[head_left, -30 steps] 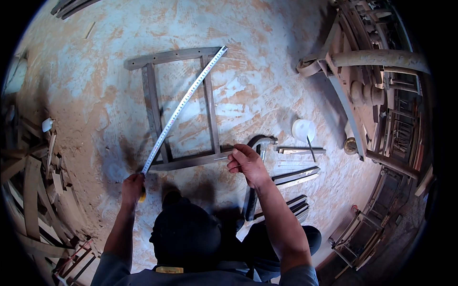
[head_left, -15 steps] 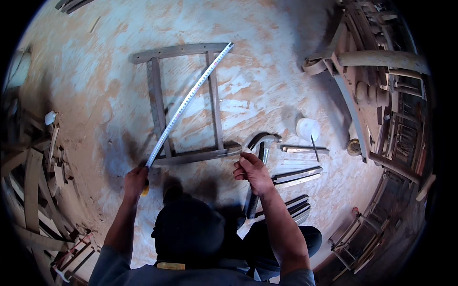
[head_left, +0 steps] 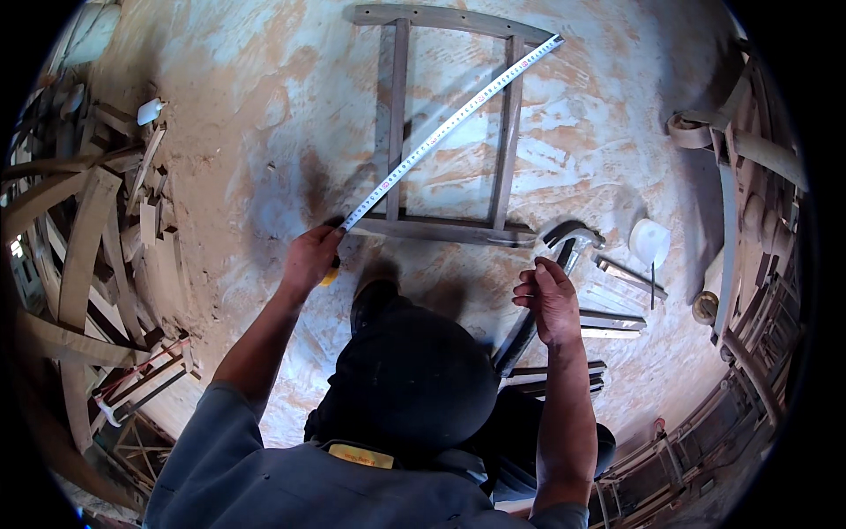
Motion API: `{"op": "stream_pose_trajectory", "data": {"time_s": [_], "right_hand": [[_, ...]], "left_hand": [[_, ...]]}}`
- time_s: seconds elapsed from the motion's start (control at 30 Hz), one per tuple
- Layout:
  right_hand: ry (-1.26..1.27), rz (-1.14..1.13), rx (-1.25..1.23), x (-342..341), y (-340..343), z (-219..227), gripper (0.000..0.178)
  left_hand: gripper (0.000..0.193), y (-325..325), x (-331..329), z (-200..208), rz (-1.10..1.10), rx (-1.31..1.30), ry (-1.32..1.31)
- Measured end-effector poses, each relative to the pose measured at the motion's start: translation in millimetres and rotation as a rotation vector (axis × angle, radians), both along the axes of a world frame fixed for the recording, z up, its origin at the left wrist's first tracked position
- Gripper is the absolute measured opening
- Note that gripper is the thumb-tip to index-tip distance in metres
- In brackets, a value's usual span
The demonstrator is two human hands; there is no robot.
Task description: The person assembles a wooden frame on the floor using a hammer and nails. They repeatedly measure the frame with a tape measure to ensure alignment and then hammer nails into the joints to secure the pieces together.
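A long white tape measure blade [head_left: 454, 123] stretches diagonally across a wooden frame [head_left: 502, 132] lying on the floor. Its far end reaches the frame's upper right corner. My left hand [head_left: 310, 257] is closed on the tape measure beside the lower left corner; a bit of the yellow case [head_left: 330, 273] shows beneath it. My right hand [head_left: 551, 304] is raised below the lower right corner, close to a hammer [head_left: 568, 247]. Its fingers are loosely bent and apart, with nothing visible in them.
Dark wooden strips [head_left: 608, 322] lie right of my right hand, near a white round container [head_left: 649, 242] with a thin stick against it. Wood pieces [head_left: 84, 247] are heaped at the left, with a small white bottle [head_left: 150, 111] beside them. Wooden furniture parts [head_left: 758, 212] stand along the right.
The whole view has shifted, so the frame now appears higher and further right. My left hand keeps hold of the tape measure. My right hand has drawn slightly away from the frame's lower rail.
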State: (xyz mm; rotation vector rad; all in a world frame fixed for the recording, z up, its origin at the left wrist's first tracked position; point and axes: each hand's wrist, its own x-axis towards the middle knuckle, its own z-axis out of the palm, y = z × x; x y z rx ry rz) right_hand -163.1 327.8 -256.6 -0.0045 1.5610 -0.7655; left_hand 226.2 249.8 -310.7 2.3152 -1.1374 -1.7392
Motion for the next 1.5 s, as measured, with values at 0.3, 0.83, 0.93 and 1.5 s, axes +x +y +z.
{"op": "stream_pose_trajectory", "data": {"time_s": [0.3,0.83,0.93,1.5], "right_hand": [[-0.021,0.004,-0.011,1,1,-3,0.049],[-0.011,0.0,0.021,6,10,-4,0.05],[-0.011,0.007,0.025,6,12,-4,0.05],[0.04,0.072,0.072,9,9,-5,0.046]], "left_hand": [[0.023,11,11,-20,-0.06,-0.057,0.092],[0.026,9,15,-21,-0.115,-0.058,0.085],[0.026,8,15,-20,-0.136,-0.072,0.083],[0.024,-6,10,0,-0.164,-0.065,0.104]]}}
